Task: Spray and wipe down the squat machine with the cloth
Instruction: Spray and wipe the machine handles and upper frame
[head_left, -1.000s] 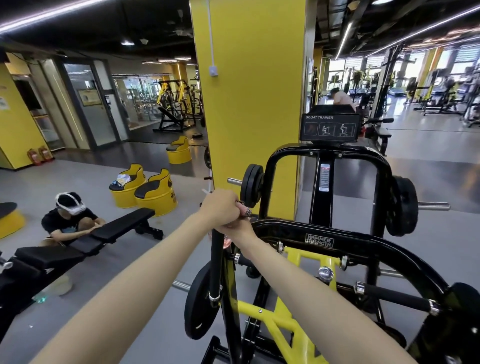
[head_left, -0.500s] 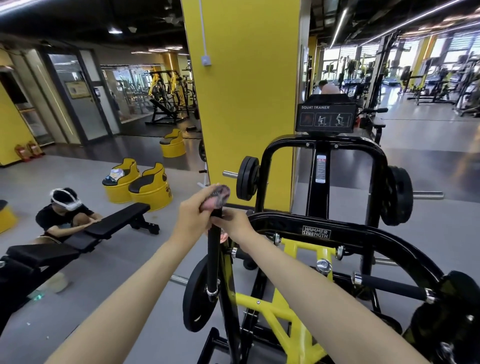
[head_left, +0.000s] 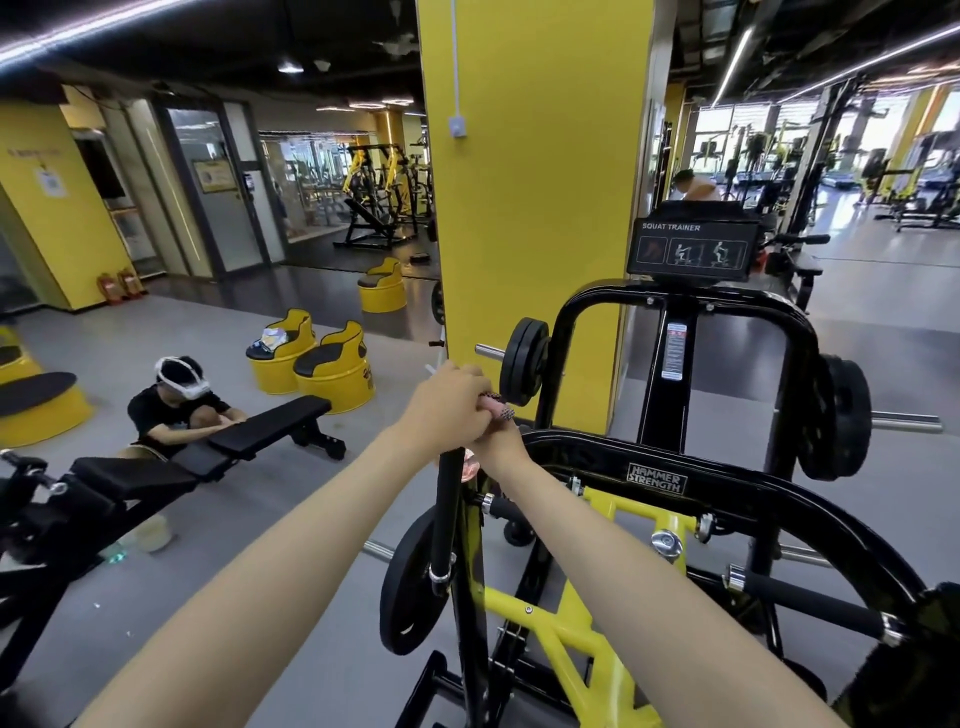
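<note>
Both forearms reach forward to the top of an upright black handle (head_left: 448, 514) on the left side of the squat machine (head_left: 670, 470). The left hand (head_left: 445, 410) is closed over the handle's top end with a pinkish checked cloth (head_left: 500, 405) bunched under it, only a corner poking out past the fingers. The right hand (head_left: 496, 441) sits just beneath and touching it, curled at the handle, though whether it grips the bar or the cloth I cannot tell. Something pink (head_left: 469, 462) shows below the wrists, too hidden to name. No spray bottle is in view. I'd judge the wiping is underway at this one handle; the curved black frame, the yellow arms (head_left: 556, 629), the right grip (head_left: 810, 597) and the weight plates (head_left: 524, 361) look dry and untouched, so most is probably left. The machine's base is cut off below. Beyond, a person (head_left: 176, 410) crouches by a bench (head_left: 270, 423) near a yellow pillar (head_left: 535, 171).
</note>
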